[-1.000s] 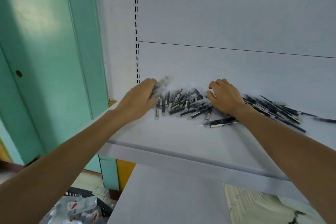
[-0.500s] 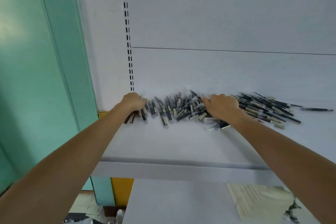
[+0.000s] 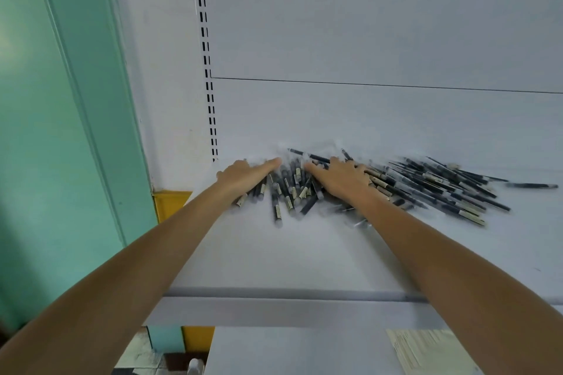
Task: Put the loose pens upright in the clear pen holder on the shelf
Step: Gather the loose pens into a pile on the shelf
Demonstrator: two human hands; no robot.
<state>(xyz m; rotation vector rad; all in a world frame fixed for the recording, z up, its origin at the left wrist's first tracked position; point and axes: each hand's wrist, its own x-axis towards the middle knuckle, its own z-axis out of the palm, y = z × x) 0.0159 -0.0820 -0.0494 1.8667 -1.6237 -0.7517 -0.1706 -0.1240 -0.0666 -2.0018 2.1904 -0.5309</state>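
Observation:
A heap of several loose black pens [image 3: 432, 189] with pale labels lies flat on the white shelf [image 3: 304, 256], against its back panel. My left hand [image 3: 243, 176] rests on the heap's left end with fingers stretched out flat over the pens. My right hand [image 3: 338, 176] lies flat on the middle of the heap, fingers pointing left toward the other hand. Between the two hands a bunch of pens [image 3: 292, 192] points roughly toward me. One pen [image 3: 533, 185] lies alone at the far right. No clear pen holder shows in this view.
A teal door frame [image 3: 91, 100] stands left of the shelf, with a yellow strip [image 3: 170, 204] beside it. A slotted upright [image 3: 207, 70] runs up the back panel. Below is a lower shelf [image 3: 289, 353] with a stack of pale paper [image 3: 426, 350].
My left hand has uncurled from a fist-like grip to flat fingers and moved right. Both hands have come closer together, bunching the pens between them. The camera tilted up slightly.

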